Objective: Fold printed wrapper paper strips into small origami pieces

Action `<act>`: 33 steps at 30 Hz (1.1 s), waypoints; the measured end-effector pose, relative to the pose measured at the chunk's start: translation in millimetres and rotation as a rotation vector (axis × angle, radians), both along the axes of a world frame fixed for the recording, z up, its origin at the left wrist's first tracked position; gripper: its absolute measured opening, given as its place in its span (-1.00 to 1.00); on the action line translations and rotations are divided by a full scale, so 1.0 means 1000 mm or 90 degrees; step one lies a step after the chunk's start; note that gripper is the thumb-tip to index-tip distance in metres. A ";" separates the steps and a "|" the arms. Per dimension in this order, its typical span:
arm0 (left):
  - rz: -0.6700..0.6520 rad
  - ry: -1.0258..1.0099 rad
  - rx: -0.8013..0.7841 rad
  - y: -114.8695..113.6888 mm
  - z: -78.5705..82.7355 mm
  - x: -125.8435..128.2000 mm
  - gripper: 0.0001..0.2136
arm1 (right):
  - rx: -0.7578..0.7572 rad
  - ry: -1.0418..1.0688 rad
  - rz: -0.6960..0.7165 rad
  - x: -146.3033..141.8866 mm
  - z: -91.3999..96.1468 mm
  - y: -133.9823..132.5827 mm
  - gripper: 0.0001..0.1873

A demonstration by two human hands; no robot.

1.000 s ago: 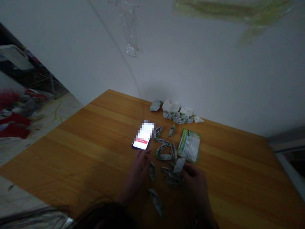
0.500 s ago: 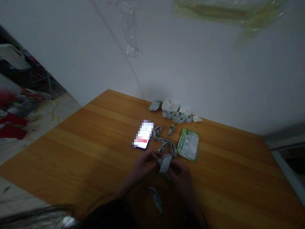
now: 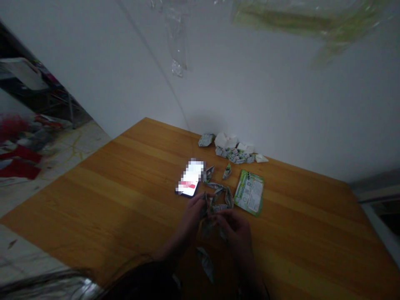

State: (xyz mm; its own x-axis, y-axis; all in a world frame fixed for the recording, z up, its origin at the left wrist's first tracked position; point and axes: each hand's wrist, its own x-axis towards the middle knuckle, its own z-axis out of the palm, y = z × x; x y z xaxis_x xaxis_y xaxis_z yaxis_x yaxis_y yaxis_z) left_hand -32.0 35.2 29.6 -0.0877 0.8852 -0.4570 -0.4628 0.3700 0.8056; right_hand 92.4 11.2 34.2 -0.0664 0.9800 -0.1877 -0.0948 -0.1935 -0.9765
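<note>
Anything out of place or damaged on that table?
Nothing spilled or visibly damaged. One stray folded piece lies alone near the table edge, apart from the others. The left hand and right hand pinch a folded paper.

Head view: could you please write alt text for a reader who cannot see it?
The left hand and right hand pinch a folded paper piece above a dimly lit wooden table. A lit phone, loose folded papers and a green leaflet lie just beyond.
</note>
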 end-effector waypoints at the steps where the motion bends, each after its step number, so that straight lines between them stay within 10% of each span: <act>1: 0.009 -0.001 -0.010 -0.001 -0.002 0.004 -0.77 | -0.001 -0.003 0.007 -0.003 0.000 0.000 -0.84; 9: 0.107 0.112 0.076 0.002 -0.024 -0.022 -0.71 | 0.069 -0.190 -0.041 0.026 -0.020 0.003 -0.82; 18: 0.153 0.058 0.040 -0.012 -0.019 -0.043 -0.64 | 0.539 -0.659 0.422 0.031 -0.013 0.000 -0.83; 33: 0.165 -0.116 0.012 -0.015 -0.019 -0.035 -0.60 | 0.711 -0.795 0.351 0.013 -0.034 -0.002 -0.94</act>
State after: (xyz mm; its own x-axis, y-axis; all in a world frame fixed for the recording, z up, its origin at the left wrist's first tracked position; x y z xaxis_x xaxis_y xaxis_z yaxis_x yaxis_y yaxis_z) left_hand -67.4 20.5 10.4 -0.2303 0.8522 -0.4698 -0.6771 0.2064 0.7063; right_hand 105.2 9.2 -0.3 -0.7570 0.5790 0.3029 0.5839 0.8075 -0.0843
